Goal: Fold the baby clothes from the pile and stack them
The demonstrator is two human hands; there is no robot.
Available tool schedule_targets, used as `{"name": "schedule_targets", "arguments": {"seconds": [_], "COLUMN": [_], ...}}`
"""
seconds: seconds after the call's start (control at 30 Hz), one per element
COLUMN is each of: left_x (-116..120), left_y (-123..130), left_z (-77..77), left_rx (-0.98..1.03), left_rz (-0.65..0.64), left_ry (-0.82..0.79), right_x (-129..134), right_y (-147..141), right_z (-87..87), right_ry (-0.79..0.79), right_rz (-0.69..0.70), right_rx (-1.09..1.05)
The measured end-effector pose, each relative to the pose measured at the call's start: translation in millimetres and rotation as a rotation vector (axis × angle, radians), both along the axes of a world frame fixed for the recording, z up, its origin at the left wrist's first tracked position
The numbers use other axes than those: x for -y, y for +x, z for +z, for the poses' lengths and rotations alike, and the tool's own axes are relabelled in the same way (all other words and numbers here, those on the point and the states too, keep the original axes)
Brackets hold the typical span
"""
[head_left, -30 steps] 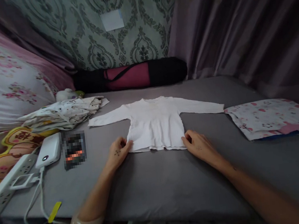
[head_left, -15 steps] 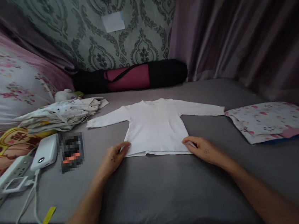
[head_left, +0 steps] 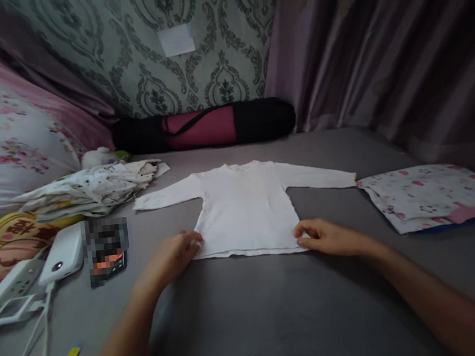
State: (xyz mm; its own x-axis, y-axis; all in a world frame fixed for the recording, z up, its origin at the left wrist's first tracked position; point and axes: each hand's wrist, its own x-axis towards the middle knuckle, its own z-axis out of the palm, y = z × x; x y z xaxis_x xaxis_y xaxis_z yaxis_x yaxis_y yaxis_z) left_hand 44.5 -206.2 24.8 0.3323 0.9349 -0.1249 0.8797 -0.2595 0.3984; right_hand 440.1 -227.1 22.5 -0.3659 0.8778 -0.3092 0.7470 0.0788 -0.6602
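A white long-sleeved shirt (head_left: 247,211) lies flat, its sleeves spread to both sides and its neckline pointing away from me. My left hand (head_left: 175,255) is at the lower left corner, with its curled fingers closed on the side edge; its thumb is mostly hidden. At the lower right corner, my right hand (head_left: 326,237) has thumb and forefinger curled around the edge of the shirt, near the hem. The two layers of the hem show slightly apart between my hands.
Folded heart-print cloth (head_left: 438,193) touches the right cuff. On the left are crumpled printed clothes (head_left: 94,187), a white power bank (head_left: 65,253), a power strip (head_left: 14,292), cables and a blurred-out object (head_left: 107,254). A black-and-red long bag (head_left: 202,128) lies along the wall.
My right hand has turned slightly, so its thumb and forefinger now show more clearly at the shirt's edge. The view has shifted a little; the shirt stays flat.
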Motion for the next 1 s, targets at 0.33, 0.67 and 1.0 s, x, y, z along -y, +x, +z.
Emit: {"name": "schedule_targets", "arguments": {"seconds": [0.33,0.67,1.0], "left_x": [-6.1,0.9,29.9], "left_y": [180.9,212.5,217.0], "left_z": [12.0,-26.0,-28.0], "left_rx": [-0.092,0.002,-0.01], "left_rz": [-0.505,-0.341,-0.666], "left_ry": [0.151,0.298,0.244], "right_x": [-99.4,-114.5,-108.1], "right_y": [2.0,11.6,-13.4], "right_z": [-0.9,-8.6,0.0], "right_ry": [0.572,0.626,0.71], "right_rz": [-0.16,0.06,0.042], "right_rx": [0.56,0.792,0.801]}}
